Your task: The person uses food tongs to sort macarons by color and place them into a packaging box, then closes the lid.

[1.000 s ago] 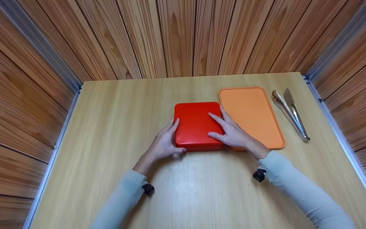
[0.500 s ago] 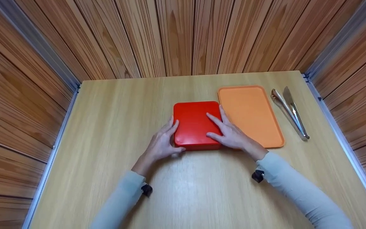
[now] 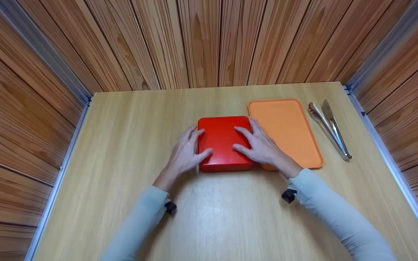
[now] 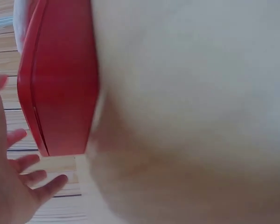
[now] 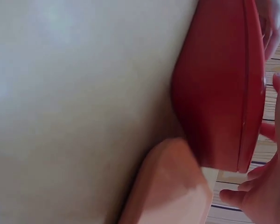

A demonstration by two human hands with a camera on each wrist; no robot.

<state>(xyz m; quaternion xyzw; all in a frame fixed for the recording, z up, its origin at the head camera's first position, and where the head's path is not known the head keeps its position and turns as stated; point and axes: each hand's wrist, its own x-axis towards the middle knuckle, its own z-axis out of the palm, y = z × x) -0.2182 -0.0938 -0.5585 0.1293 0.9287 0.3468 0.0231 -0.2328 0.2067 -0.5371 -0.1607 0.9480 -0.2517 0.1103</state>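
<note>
I see a glossy red box [image 3: 223, 143] mid-table, a paler orange tray [image 3: 285, 130] at its 3 o'clock, silver tongs [image 3: 328, 125] beyond, light wood-grain table [image 3: 129, 127], brown striped plank walls [image 3: 201, 40], pale blue-grey sleeves [image 3: 332, 210].

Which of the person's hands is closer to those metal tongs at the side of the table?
Right. The right hand rests on the red box beside the orange tray, which separates it from the tongs; the left hand is at the box's far side.

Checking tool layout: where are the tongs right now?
Head view: the tongs lie at the table's far right, just right of the orange tray, clear of both hands.
</note>
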